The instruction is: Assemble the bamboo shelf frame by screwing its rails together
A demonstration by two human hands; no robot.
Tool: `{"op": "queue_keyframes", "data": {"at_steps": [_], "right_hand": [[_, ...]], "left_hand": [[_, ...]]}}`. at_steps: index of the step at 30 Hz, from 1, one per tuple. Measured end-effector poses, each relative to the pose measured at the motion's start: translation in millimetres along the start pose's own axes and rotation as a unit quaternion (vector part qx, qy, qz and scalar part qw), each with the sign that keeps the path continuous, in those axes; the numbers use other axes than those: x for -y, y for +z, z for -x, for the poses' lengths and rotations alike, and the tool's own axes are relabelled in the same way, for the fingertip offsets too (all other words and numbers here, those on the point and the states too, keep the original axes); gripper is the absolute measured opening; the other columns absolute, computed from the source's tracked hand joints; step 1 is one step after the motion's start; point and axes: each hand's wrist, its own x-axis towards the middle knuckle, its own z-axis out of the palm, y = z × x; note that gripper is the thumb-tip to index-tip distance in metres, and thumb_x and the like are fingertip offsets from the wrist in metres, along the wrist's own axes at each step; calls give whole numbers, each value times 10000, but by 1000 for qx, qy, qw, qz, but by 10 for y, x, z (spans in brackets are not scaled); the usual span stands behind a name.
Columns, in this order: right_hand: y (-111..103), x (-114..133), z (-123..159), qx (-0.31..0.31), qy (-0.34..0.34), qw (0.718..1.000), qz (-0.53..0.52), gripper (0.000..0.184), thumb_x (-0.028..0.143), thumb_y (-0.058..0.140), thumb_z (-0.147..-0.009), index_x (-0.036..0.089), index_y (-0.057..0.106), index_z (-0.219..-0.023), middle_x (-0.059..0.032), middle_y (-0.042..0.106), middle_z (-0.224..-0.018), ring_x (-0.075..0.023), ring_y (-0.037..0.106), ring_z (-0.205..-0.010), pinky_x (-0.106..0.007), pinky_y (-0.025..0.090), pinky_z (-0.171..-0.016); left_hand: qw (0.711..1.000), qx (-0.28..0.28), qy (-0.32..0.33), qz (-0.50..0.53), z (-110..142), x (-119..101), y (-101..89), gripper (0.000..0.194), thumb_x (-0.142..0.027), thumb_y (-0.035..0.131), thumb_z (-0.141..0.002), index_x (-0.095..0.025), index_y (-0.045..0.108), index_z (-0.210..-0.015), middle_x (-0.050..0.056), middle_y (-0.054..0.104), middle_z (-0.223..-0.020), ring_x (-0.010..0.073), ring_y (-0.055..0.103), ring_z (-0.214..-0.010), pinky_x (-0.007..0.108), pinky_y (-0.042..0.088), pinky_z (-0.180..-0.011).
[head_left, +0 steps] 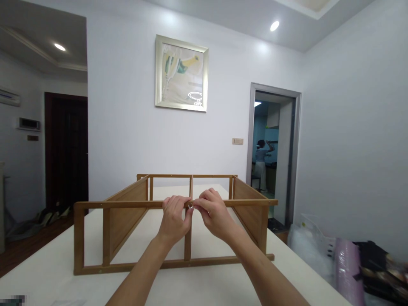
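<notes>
A brown wooden rack frame (130, 204) lies on its side on a white table, its rails and two solid panels standing up from the surface. My left hand (174, 216) is closed around the near top rail by the middle upright, fingers over the top and thumb below. Close beside it, my right hand (212, 212) pinches a small shiny metal piece (191, 207) at the joint of rail and upright. Its exact kind is too small to tell, and the fingers partly cover it.
The white table (47, 259) reaches toward the wall. On the right stand clear plastic wrapping (307, 246) and a pink wrapped roll (348, 267). A person (260, 159) is in the room beyond the doorway. A dark pixelated patch lies bottom left.
</notes>
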Motion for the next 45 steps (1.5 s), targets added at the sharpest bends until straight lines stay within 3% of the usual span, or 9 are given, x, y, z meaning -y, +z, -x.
{"op": "queue_keyframes", "data": {"at_steps": [5,10,18,25,29,32,35,39,45], "right_hand": [[-146,309,-10,-29,-5,1000,-6,165,105,492,-921,192,627,-883,-51,571,-837,-187,463,-804,-341,395,-715],[-443,500,320,-52,-8,999,-14,167,67,470,-906,181,592,-901,-56,567,-817,-190,458,-781,-359,393,-707],[-914,263,1024,-173,98,980,27,208,29,526,-908,198,613,-993,-47,588,-848,-185,526,-807,-339,444,-708],[-922,272,1234,-225,131,964,53,261,24,531,-906,198,632,-1072,-48,581,-871,-184,549,-829,-329,465,-702],[-849,330,1164,-245,126,960,48,253,8,522,-898,192,634,-1030,-49,561,-856,-185,532,-827,-331,460,-697],[-838,332,1121,-258,123,956,60,244,6,521,-890,188,627,-1013,-55,544,-862,-192,524,-831,-339,463,-696],[-862,318,1123,-257,114,956,82,254,1,525,-879,189,620,-1021,-62,535,-876,-200,524,-834,-345,465,-692],[-916,291,1162,-226,101,962,119,277,-6,534,-863,188,613,-1044,-66,527,-885,-205,510,-830,-356,456,-697],[-1009,250,1148,-173,75,972,141,281,-30,513,-859,163,600,-1043,-75,516,-908,-199,484,-855,-355,447,-724]], "left_hand": [[1000,-10,-23,-13,5,187,-80,120,-309,599,-854,-211,585,-922,32,671,-815,232,606,-816,417,365,-868],[999,0,-33,-10,14,424,-174,238,-442,604,-859,-205,588,-875,25,666,-792,230,608,-778,407,367,-858],[994,-34,-106,-21,62,727,-325,387,-492,445,-930,-218,547,-677,2,592,-636,212,559,-665,390,367,-820],[979,-73,-169,-89,53,829,-386,432,-503,446,-918,-242,461,-574,-2,514,-566,222,518,-638,392,392,-796],[980,-112,-113,-116,-83,521,-325,334,-453,438,-943,-210,565,-753,64,633,-754,265,579,-781,434,408,-840],[990,-119,-19,-71,-189,-3,-241,215,-364,485,-948,-197,595,-868,79,674,-877,262,614,-877,447,416,-898],[995,-77,60,12,-230,-654,-118,73,-257,563,-917,-202,586,-959,63,676,-905,235,628,-913,425,441,-930],[993,3,93,75,-213,-1303,60,195,-214,576,-886,-193,557,-1079,85,671,-1011,253,612,-997,471,411,-1005],[986,90,91,105,-149,-1431,158,322,-225,590,-855,-194,532,-1170,83,672,-1021,269,607,-961,470,411,-918]]}}
